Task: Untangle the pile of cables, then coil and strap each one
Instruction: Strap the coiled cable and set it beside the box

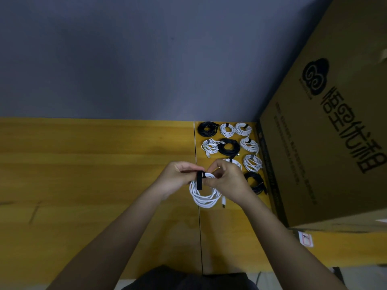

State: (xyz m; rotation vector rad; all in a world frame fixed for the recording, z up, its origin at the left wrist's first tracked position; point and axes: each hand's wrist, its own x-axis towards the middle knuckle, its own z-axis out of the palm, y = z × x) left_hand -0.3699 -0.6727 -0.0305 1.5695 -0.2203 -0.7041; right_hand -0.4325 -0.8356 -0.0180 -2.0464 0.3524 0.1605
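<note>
Both forearms reach up from the lower edge to a coiled white cable (204,194) held just above the yellow wooden table (94,164). Left hand (178,176) and right hand (227,178) pinch the coil's top, fingers clamped there, where a black fabric strap (199,180) hangs lengthwise downward between them. No container holds cables; the brown cardboard box (326,132) stands closed-sided at right.

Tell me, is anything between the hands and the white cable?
No. Both hands already hold the white cable coil: the left hand and right hand pinch its top, where the black strap wraps it.
</note>
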